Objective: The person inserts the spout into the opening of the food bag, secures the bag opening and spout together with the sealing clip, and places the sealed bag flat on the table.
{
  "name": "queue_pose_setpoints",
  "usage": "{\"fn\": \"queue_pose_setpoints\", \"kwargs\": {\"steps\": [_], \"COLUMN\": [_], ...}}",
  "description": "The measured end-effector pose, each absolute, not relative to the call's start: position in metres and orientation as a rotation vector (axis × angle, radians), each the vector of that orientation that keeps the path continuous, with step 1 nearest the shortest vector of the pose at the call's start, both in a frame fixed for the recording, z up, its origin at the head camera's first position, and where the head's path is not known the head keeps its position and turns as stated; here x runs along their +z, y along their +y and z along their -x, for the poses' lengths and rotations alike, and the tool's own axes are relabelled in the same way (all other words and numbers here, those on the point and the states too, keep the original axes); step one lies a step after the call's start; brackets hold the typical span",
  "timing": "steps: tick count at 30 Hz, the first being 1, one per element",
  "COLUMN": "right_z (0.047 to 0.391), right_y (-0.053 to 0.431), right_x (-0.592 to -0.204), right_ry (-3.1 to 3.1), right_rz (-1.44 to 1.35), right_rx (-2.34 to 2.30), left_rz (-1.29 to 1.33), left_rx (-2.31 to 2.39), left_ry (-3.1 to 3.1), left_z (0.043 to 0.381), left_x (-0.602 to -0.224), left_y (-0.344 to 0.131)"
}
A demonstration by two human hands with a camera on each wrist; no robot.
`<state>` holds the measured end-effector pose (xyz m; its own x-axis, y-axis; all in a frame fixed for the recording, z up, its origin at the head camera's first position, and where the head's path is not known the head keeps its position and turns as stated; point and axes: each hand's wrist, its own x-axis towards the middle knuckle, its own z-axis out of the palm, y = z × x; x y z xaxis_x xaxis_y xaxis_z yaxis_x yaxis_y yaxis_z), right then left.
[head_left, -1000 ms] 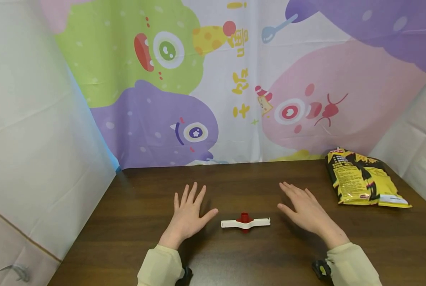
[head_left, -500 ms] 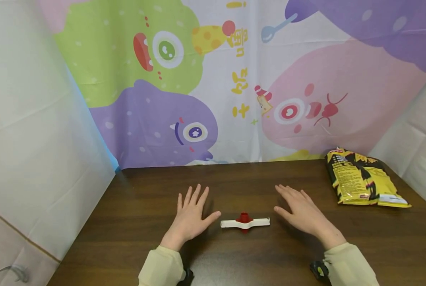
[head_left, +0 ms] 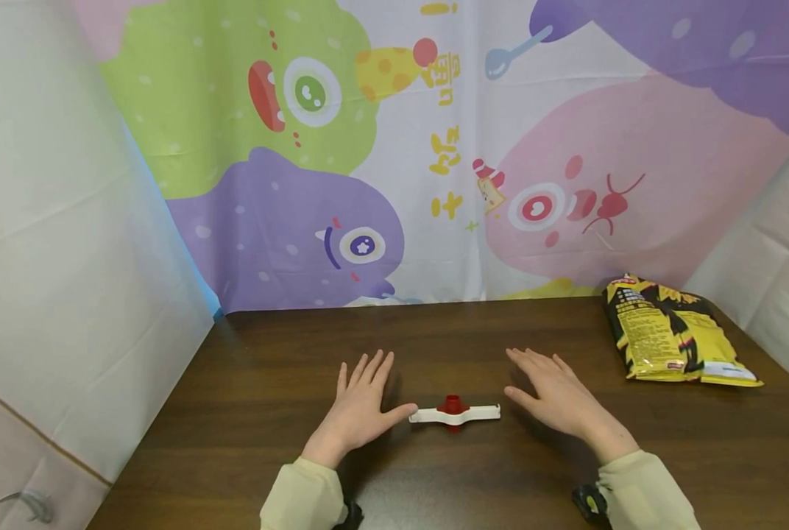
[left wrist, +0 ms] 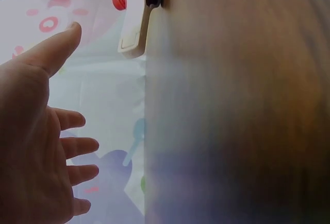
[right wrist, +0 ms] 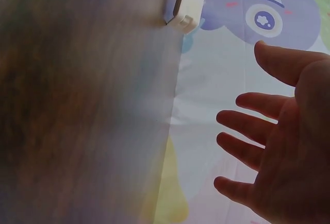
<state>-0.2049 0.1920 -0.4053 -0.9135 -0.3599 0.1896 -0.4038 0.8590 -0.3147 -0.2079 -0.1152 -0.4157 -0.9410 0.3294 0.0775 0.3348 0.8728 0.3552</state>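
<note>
A white bag-sealing clip [head_left: 480, 413] with a red threaded spout [head_left: 453, 404] at its middle lies on the brown table between the two hands. My left hand [head_left: 357, 412], fingers spread, hovers left of it; the thumb tip overlaps the clip's left end in the head view. In the left wrist view a gap shows between that thumb [left wrist: 64, 41] and the clip's end [left wrist: 133, 44]. To the right, my right hand [head_left: 560, 394] is held with straight fingers, its thumb a little short of the clip's right end. Neither hand holds anything.
A yellow and black snack bag [head_left: 676, 331] lies at the table's back right. Behind the table [head_left: 235, 412] hangs a cartoon-printed curtain [head_left: 447, 272], and white cloth walls [head_left: 90, 221] stand at the sides.
Both hands have moved inward toward the clip, the left hand rightward and slightly nearer, the right hand slightly leftward. The clip and the bag stay in place.
</note>
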Motion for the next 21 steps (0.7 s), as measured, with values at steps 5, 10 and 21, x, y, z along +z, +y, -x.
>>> {"fn": "queue_pose_setpoints", "kwargs": {"steps": [5,10,21], "right_z": [0.2043,0.2044,0.207], "right_y": [0.19,0.1896,0.1864], "right_x": [-0.4044,-0.4044,-0.4071], "right_ry": [-2.926,-2.937,-3.029], "right_rz": [-0.614,-0.642,-0.668], "right_rx": [0.549,0.547,0.622], "left_rz": [0.586,0.61,0.63], "left_rx": [-0.543,-0.525,-0.437], "left_ry": [-3.028,-3.046,-3.075], "left_z": [0.2086,0.2078,0.2055], "left_x": [-0.4164,-0.4151,-0.4142], "left_y": [-0.1145,-0.1125,-0.1075]}}
